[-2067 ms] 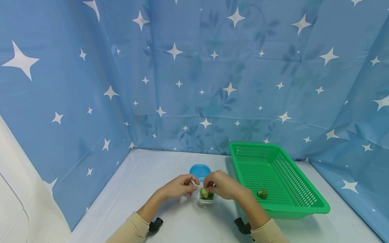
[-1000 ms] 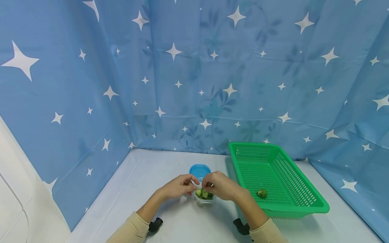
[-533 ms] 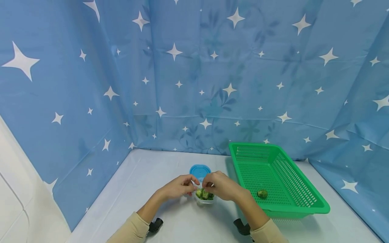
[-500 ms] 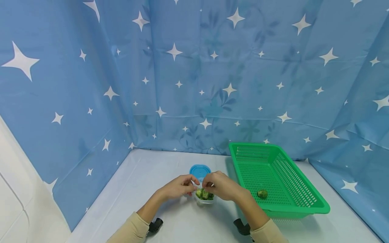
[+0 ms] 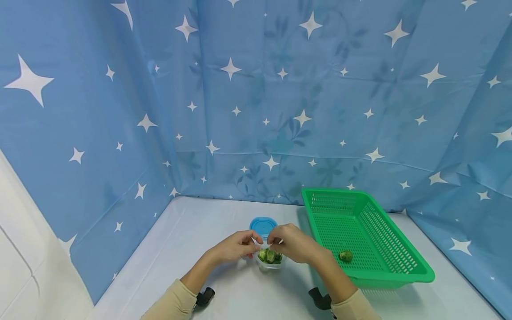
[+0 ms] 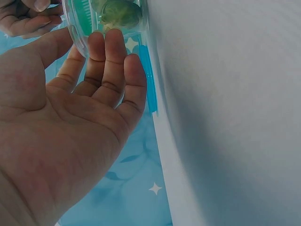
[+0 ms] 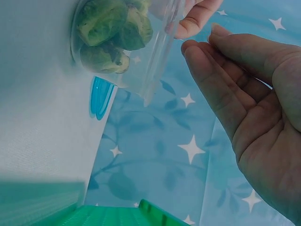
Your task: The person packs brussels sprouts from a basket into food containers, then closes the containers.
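Note:
A small clear plastic container [image 5: 272,266] stands on the white table, with several Brussels sprouts [image 5: 270,256] in it. At its left, my left hand [image 5: 234,246] has the thumb by the rim and the fingers against the outer wall in the left wrist view, holding the container. My right hand [image 5: 295,243] hovers over the container's right side. In the right wrist view its thumb and fingertips come close together, slightly parted, with nothing between them. Behind the container lies a round blue lid [image 5: 262,226].
To the right stands a large green plastic basket [image 5: 392,278] with one Brussels sprout [image 5: 346,256] near its front left. A blue star-patterned curtain [image 5: 256,133] hangs behind the white table [image 5: 200,218].
Two seconds ago my right hand held a Brussels sprout above the container. The sprout went down among the others, and the right hand has let go and risen slightly. The left hand has barely moved.

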The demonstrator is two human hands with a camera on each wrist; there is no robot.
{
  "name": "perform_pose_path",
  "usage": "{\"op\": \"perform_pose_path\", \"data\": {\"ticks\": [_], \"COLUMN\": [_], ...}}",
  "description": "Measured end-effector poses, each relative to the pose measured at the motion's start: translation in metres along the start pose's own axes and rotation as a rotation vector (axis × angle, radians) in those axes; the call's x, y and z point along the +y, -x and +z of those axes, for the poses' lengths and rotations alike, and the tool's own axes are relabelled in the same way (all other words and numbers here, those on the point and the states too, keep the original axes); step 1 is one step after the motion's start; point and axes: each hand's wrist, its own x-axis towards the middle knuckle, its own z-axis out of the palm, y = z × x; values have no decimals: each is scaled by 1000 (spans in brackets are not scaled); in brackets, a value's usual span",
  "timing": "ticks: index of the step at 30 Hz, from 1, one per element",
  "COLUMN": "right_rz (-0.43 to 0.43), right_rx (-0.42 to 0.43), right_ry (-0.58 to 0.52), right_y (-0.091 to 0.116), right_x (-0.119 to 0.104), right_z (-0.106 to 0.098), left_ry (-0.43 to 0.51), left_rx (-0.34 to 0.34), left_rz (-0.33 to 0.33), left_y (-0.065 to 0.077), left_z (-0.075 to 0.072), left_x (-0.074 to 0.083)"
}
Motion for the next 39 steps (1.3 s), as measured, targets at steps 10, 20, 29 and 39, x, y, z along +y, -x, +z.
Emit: {"op": "perform_pose_path", "data": {"ticks": [10,20,29,39], "right_rz": [-9,-27,-38,-10], "right_rx": [47,97,146,196], "right_ry": [6,9,13,17], "right_y": [3,7,13,21], "right_x": [-4,-8,-13,-15], "right_z": [-6,-16,-28,-41], "left_ry": [21,23,9,-2], "left_rx": [-3,-6,-10,3], "left_rz": [-8,-6,6,-2], "left_y": [0,-1,-1,-1], "left_z": [0,0,0,1], "left_x": [0,0,1,1]}}
